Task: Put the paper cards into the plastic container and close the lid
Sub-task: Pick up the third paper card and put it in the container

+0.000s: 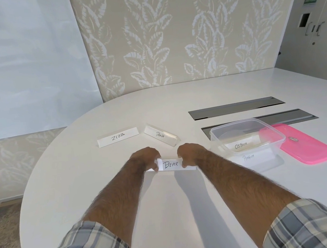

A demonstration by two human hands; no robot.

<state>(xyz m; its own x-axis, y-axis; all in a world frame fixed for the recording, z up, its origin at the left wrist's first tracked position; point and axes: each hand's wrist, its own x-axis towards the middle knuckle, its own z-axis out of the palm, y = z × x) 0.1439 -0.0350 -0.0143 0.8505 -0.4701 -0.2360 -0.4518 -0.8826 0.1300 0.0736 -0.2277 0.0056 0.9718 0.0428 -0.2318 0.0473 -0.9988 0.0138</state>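
step: lifting BEAR card [171, 165] off table [83, 172] | left hand [145, 158] and right hand [190, 154] fingers pinching its ends | next: carry right of fingers into open plastic container [276, 132] (OSTRICH inside) | lid [310, 148] beyond

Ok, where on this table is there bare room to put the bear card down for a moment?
Bare table runs left of the left hand, below the zebra card, and near the front edge between the forearms. It is crowded right of the right hand, around the container and pink lid.
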